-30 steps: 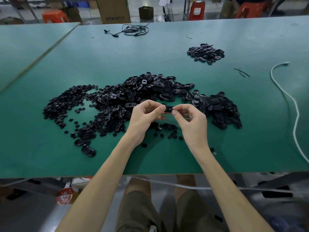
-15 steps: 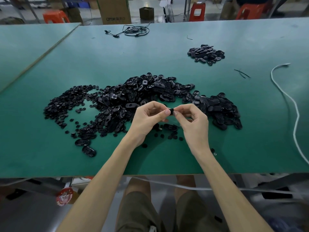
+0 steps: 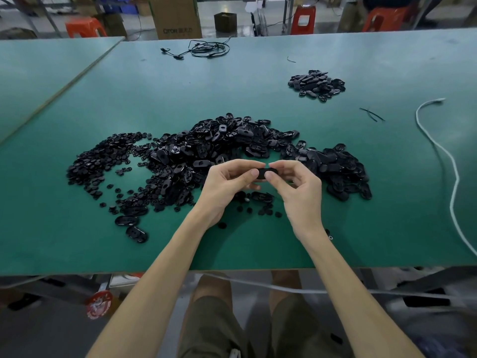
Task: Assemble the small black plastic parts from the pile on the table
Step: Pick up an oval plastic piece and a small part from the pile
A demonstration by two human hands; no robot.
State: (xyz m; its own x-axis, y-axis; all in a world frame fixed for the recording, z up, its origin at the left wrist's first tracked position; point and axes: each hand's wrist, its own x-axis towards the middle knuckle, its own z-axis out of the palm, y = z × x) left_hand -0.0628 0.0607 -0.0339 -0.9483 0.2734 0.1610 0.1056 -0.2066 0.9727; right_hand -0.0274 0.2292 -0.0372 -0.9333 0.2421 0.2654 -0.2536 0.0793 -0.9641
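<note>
Two-handed pinch, raised over near table edge: thumbs and forefingers of left hand and right hand clamped on small black part, other fingers curled beneath. More of part exposed between thumbs than half second ago; hands otherwise in same spot. Under fingers, loose discs on green table. Just beyond fingertips, main pile. Well right of fingers, white cord. Far beyond, rightward, smaller pile. Farther, leftward, black cable. Past table, cardboard box, print "OTOR", rest unreadable.
</note>
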